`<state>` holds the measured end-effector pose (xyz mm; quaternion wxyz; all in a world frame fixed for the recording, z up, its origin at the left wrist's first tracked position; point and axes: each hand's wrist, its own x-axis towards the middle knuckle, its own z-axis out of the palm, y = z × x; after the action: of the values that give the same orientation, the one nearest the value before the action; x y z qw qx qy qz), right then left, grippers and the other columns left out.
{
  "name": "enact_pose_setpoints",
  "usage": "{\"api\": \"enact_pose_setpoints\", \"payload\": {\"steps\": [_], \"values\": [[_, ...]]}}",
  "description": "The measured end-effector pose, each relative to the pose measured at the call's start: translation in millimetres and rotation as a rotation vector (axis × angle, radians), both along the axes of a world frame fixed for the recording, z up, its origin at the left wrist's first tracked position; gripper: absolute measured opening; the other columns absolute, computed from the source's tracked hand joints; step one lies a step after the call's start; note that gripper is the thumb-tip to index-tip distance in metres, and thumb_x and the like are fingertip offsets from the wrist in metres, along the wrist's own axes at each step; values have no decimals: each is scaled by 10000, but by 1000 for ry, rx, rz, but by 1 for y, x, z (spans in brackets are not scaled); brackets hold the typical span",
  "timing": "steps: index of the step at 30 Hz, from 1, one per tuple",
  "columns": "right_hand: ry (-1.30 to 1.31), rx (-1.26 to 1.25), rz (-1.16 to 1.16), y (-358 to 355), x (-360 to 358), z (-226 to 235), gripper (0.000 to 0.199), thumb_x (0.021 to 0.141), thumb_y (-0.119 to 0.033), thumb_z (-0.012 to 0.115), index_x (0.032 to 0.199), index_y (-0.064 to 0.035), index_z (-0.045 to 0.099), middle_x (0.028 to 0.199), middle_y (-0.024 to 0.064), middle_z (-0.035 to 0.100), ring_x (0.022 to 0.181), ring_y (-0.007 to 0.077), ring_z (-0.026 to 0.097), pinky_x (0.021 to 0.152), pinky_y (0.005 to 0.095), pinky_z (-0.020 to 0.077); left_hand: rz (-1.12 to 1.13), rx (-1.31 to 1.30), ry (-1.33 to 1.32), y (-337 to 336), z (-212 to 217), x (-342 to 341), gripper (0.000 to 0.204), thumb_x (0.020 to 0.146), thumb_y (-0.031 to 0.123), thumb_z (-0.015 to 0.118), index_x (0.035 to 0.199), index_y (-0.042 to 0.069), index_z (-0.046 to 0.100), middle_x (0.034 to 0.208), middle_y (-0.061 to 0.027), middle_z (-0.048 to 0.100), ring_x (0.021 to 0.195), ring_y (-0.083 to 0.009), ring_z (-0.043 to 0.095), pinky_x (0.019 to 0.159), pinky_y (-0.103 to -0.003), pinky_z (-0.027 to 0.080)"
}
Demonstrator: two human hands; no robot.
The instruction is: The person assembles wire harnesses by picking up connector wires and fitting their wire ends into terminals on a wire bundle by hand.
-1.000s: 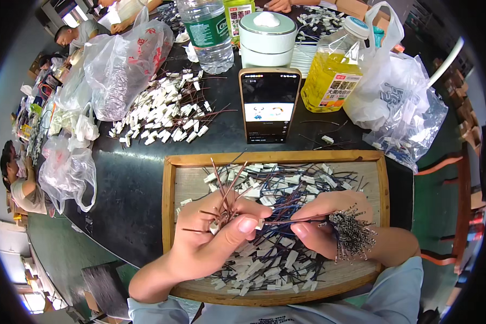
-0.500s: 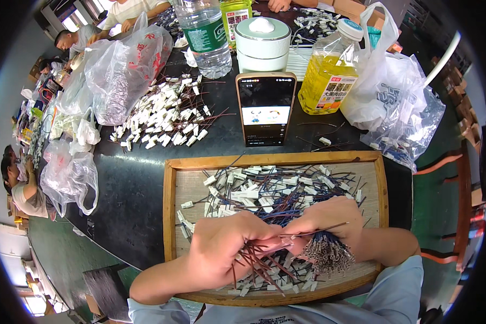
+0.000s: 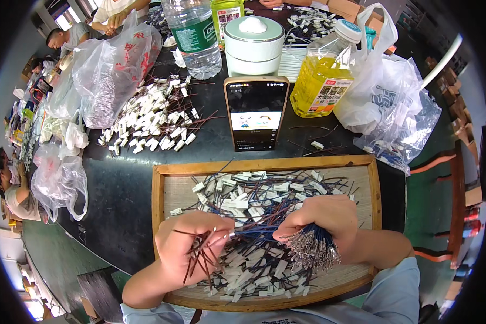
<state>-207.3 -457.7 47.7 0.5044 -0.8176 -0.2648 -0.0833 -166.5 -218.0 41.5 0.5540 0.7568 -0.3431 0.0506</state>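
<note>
My left hand (image 3: 170,251) is closed round several thin brown wires (image 3: 201,258), their ends fanning downward. Something small and pale shows at its fingertips, too small to name. My right hand (image 3: 332,216) grips a thick bundle of blue wires (image 3: 314,249) with bare metal terminals at the ends. Between the hands, blue wires (image 3: 258,232) run across, and I cannot tell which hand they belong to. Both hands are above a wood-framed tray (image 3: 157,208). In it lies a heap of white connectors (image 3: 259,283) with brown and blue wires attached.
Beyond the tray a phone (image 3: 256,141) stands propped against a pale green container (image 3: 254,51). A pile of white connectors (image 3: 151,116) lies left of it. Bottles (image 3: 324,81) and plastic bags (image 3: 380,97) flank these. Other people (image 3: 73,36) sit at the far left.
My hands have moved apart: the left has gone leftward with the brown wires, and the right holds its blue bundle slightly further left. The brown wire across the right fingers is gone from there.
</note>
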Motion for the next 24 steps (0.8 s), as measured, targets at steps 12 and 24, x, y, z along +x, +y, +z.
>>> {"api": "enact_pose_setpoints", "payload": {"steps": [12,24], "values": [[130,124,-75,-1,8,-4,196,683,-122,741,858,-102,654,749,49,667,613,194,630,543,266,464,6,18,154,-2,-2,4,90,841,84,614,877,2,602,745,-101,650,582,-167,622,542,-259,486],[170,123,78,-12,11,-4,313,673,-59,683,980,-15,643,900,121,670,769,250,660,685,290,512,47,-145,327,-2,-5,-4,190,886,175,579,866,-14,594,747,-102,637,603,-130,616,551,-242,482]]}}
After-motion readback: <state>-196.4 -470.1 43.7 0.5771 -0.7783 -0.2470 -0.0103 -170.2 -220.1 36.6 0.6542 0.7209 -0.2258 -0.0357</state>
